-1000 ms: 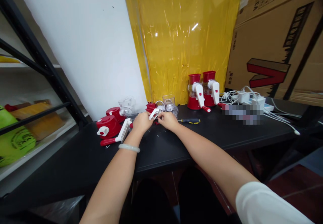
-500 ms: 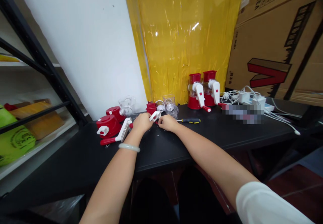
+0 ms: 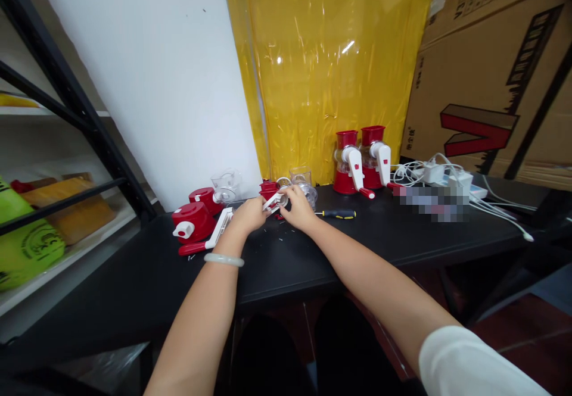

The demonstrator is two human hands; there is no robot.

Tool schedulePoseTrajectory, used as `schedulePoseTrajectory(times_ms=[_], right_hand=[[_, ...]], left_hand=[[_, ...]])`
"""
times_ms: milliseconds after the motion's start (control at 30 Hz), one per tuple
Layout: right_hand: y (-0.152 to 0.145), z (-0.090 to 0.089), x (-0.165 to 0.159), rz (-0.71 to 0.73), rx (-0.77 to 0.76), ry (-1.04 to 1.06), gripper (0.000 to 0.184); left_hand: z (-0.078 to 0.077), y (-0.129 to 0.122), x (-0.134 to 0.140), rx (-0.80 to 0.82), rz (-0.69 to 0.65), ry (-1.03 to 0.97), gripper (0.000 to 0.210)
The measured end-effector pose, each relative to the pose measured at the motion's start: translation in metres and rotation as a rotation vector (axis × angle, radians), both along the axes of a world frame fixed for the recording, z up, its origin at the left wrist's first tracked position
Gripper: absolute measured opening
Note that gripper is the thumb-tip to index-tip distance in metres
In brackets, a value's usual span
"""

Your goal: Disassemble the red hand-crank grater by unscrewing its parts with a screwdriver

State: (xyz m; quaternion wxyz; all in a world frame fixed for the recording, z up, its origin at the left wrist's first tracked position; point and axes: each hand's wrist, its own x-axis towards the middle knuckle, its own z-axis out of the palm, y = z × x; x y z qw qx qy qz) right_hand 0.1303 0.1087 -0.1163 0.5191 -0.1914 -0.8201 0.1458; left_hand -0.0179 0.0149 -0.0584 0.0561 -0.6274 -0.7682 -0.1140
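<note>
While the black table (image 3: 308,271) carries everything, the white crank-like piece (image 3: 273,202) is above its middle, tilted, in front of the clear plastic parts (image 3: 302,189). The left hand (image 3: 251,214) is closed on the near end of this piece, and the right hand (image 3: 300,210) is at its far end, with thumb and forefinger spread around it; whether these fingertips press on it, I cannot tell. I judge the piece to be light and stiff plastic, rather smooth, so it can turn a little between the fingers; it is not very fragile, but its thin edges deserve gentle pressure. The best hold is, in my opinion, along both long sides, leaving the hollow face free. Compared with half a second ago, the right hand is higher: there its fingers are bunched low, near the small red part (image 3: 279,217), whereas now they are opened and raised to the piece. The left hand holds nearly the same place. The smallest thing, a thin pale bit (image 3: 281,239), lies on the table as before.
</note>
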Motion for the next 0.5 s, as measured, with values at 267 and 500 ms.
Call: schedulePoseTrajectory(times_ms=[267, 500], right_hand=[[0.0042, -0.0037, -0.0033, 0.055, -0.006, -0.020, 0.051], [0.0062, -0.0059, -0.0049, 0.079, -0.050, -0.058, 0.046]], left_hand=[[-0.0029, 0.0010, -0.0029, -0.005, -0.111, 0.006, 0.023], [-0.0053, 0.0026, -0.0045, 0.016, -0.184, -0.003, 0.023]])
